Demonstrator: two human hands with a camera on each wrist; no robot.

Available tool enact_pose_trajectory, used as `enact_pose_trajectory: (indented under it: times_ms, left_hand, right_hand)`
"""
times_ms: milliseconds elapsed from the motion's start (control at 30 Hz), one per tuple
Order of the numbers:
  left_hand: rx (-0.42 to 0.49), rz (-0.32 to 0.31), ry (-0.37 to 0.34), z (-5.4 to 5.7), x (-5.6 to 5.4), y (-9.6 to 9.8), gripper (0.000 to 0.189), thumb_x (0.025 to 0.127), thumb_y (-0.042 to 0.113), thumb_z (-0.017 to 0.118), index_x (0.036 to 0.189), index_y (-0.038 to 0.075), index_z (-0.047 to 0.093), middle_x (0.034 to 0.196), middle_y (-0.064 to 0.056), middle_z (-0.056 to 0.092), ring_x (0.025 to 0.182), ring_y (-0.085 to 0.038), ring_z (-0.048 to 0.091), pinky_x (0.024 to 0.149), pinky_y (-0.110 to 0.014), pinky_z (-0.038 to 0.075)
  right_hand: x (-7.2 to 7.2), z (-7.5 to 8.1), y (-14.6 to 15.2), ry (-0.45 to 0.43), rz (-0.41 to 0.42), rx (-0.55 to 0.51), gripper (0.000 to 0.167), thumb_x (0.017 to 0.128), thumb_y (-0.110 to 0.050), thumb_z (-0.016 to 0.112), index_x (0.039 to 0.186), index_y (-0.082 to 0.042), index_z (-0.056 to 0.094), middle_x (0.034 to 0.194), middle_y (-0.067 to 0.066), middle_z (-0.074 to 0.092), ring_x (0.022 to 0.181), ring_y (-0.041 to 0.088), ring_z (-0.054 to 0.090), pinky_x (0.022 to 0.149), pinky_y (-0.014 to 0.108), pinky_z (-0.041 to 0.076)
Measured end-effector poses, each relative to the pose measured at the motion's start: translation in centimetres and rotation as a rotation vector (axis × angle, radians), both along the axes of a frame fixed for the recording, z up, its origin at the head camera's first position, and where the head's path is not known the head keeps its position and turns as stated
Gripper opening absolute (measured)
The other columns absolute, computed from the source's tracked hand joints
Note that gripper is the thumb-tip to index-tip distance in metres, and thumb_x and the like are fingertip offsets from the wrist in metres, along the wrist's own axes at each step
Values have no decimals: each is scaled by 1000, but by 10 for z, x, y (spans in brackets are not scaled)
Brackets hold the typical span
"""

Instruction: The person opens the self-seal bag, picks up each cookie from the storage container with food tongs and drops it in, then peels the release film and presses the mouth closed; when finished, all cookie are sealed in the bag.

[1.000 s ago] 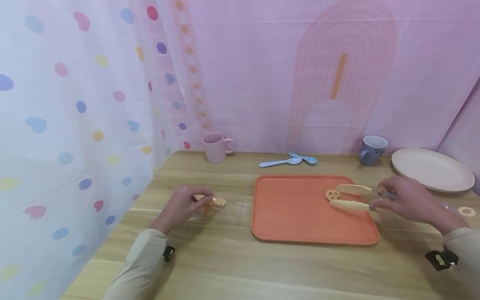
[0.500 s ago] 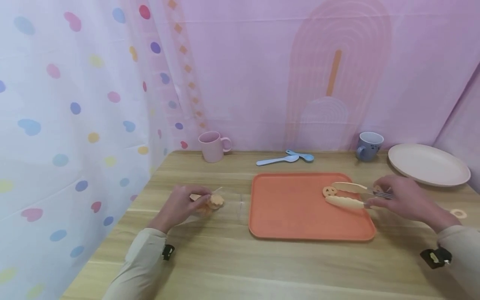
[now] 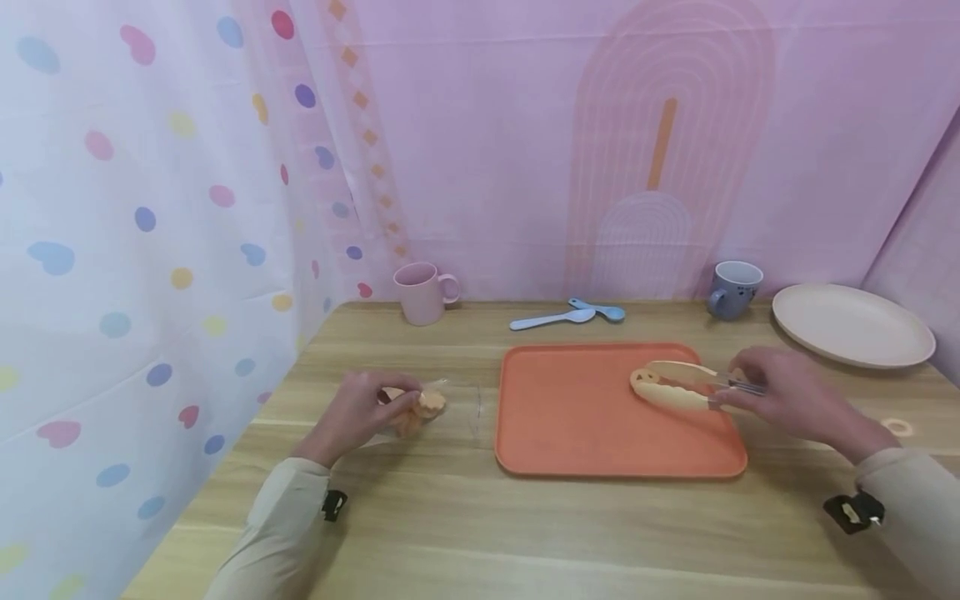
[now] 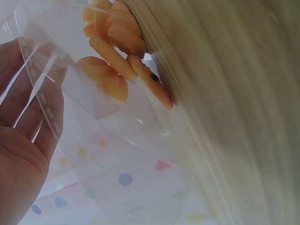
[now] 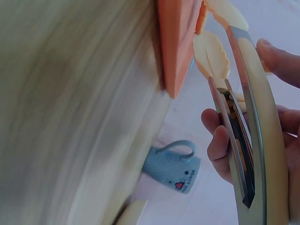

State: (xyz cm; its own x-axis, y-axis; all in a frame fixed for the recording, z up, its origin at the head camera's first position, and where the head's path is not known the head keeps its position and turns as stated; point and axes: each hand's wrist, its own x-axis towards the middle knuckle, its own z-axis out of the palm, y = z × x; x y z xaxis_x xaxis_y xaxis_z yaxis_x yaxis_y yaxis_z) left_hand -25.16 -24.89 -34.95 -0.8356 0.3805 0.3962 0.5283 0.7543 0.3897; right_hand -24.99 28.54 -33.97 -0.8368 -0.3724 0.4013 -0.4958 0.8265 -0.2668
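Note:
A clear plastic bag (image 3: 462, 410) lies left of the tray, its edge pinched by my left hand (image 3: 366, 414). Orange-tan toy cookies (image 4: 125, 35) are in the bag, bunched near its far end in the left wrist view. My right hand (image 3: 789, 398) grips tongs (image 5: 268, 126) with cream scalloped tips and metal inner arms. Over the right part of the orange tray (image 3: 570, 417), the tong tips stand on both sides of a round cookie with a cut-out face (image 3: 642, 377). The tips partly cover this cookie.
A pink mug (image 3: 420, 293), two blue spoons (image 3: 551, 320), a blue mug (image 3: 735, 289) and a large cream plate (image 3: 855, 325) line the table's back. A cream ring (image 3: 897, 427) lies right of the tray, by my right wrist.
The tong tips have drawn closer together around the face cookie, and the tongs and cookie have shifted slightly left over the tray. My left hand stays at the bag. The head view has shifted a little.

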Motion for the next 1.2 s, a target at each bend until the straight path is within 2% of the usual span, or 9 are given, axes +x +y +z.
enact_pose_trajectory:
  times_ms: [100,233,400,667,967,1200]
  left_hand:
    - [-1,1,-4,0,0,0,9,87,8,76,96,8,79,96,-6,80,81,-16,72,66,-19,55]
    - [-8,-11,0,0,0,0,9,87,9,77,95,9,80,96,-6,80,82,-17,73,65,-19,56]
    - [-11,-20,15,-1,1,0,9,86,9,78,94,10,80,95,-5,80,82,-18,74,65,-20,56]
    - [-8,-28,30,1,1,-1,13,85,9,78,98,7,80,97,-8,80,84,-21,75,65,-20,57]
    - [-7,-24,23,1,2,-4,13,87,9,77,100,8,80,99,-8,80,80,-15,73,65,-20,57]
    - [-7,-17,4,4,4,-3,13,89,12,76,101,9,80,100,-7,80,80,-12,72,66,-20,57]
  right_hand:
    - [-1,3,-7,-1,15,-8,27,76,-31,87,80,-14,67,60,-9,41,58,-1,33,52,20,27]
    - [-1,5,-18,-65,18,1,30,77,-35,86,85,-11,69,63,-8,44,60,2,36,54,21,29]
    - [0,7,-33,-131,44,-20,30,78,-33,85,78,-14,63,63,-6,44,60,3,37,54,21,30]
    - [-1,11,-64,-142,137,-65,30,79,-36,85,80,-16,63,65,-4,46,62,3,38,54,20,32]
    - [-10,8,-111,-157,190,-101,30,78,-37,86,80,-17,63,66,-3,50,64,6,43,58,21,36]
    - [-14,10,-148,-285,239,-124,30,80,-40,84,86,-18,63,71,-2,52,68,11,47,59,24,39]
